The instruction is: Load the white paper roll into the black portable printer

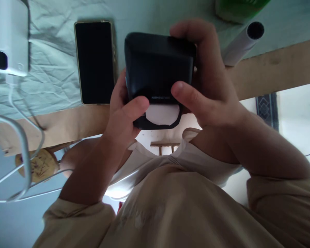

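Note:
A black label printer (158, 67) with small "NIIMBOT" lettering is held up in front of me, over the table's near edge. White paper (162, 114) shows in a curved opening at its lower end. My left hand (127, 110) grips the lower left corner, its thumb on the front beside the paper and its fingers hidden behind. My right hand (209, 75) is closed round the right side, thumb pressed on the front near the lettering and index finger bent over the upper right corner. The printer's underside is out of sight.
A phone (95, 62) with a dark screen lies left of the printer on the green cloth (54, 44). Further left is a white device (9, 34) with a cable (14, 93) plugged in. At right are a white paper roll (241, 44) and a green object (237, 8).

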`<state>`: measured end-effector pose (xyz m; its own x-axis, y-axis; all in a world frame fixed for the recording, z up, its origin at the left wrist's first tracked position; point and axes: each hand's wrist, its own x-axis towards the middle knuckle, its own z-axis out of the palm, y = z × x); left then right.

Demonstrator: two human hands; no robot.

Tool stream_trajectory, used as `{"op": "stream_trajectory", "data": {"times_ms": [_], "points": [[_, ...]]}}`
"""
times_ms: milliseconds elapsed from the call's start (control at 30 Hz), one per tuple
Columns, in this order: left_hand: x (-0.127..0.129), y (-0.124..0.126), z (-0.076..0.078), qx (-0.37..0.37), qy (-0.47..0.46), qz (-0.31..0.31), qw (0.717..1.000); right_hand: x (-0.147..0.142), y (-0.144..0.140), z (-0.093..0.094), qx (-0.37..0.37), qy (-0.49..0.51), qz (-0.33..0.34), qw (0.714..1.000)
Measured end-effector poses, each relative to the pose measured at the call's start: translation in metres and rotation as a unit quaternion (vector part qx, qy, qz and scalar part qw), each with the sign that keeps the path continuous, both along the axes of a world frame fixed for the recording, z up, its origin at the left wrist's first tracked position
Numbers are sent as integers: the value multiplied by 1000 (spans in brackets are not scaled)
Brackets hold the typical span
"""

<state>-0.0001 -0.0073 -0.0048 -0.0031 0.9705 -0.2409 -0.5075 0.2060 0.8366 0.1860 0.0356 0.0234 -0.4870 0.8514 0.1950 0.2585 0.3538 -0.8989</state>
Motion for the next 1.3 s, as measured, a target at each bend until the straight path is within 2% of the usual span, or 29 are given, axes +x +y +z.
{"op": "stream_trajectory", "data": {"times_ms": [100, 233, 400, 700, 1000, 1300], "points": [[0, 0, -1, 60, 1, -16, 998, -2, 4, -7, 21, 39, 17, 999], [-3, 1, -9, 44, 26, 7, 999, -2, 11, -13, 66, 32, 29, 997], [-4, 6, -15, 59, -2, 11, 998, -1, 15, -17, 106, 2, 31, 994], [4, 3, -1, 34, 29, -11, 999, 4, 13, -23, 100, -4, 33, 994], [7, 2, -7, 81, -27, -6, 996, 8, 13, -20, 131, -18, 48, 990], [13, 7, -8, 115, 8, -3, 993, 15, 4, -13, 121, -48, 39, 991]]}}
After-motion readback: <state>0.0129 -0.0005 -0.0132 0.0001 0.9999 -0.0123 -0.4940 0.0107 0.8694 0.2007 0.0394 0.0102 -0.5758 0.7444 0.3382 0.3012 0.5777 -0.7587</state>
